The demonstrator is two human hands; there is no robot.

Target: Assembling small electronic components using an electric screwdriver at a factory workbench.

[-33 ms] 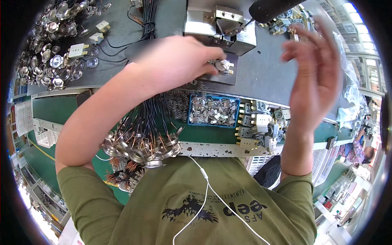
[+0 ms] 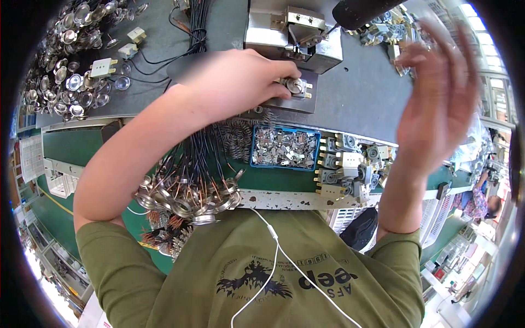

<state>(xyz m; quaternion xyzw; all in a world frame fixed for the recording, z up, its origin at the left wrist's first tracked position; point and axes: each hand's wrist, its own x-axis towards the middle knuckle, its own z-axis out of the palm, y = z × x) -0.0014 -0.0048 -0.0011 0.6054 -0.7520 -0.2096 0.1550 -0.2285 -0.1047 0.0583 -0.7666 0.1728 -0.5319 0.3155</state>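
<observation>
My left hand reaches over the bench, thumb and forefinger closed on a small switch-like part with a round metal piece and brass tabs. The part sits on a dark metal block in front of a metal fixture. Off to the right, my right hand is raised above the bench, smeared by motion. Its fingers look spread, and I see nothing in them. Just beyond its fingertips lie loose switch parts.
A dark powered-driver-like cylinder hangs at the top. Metal caps lie heaped at left beside bundled black wires. Nearer me are a blue tray of metal clips, springs, ringed wire ends and switch blocks.
My right hand has shifted to the right, past the loose switch parts. The left hand stays nearly where it was, and the round piece on its part shows more clearly.
</observation>
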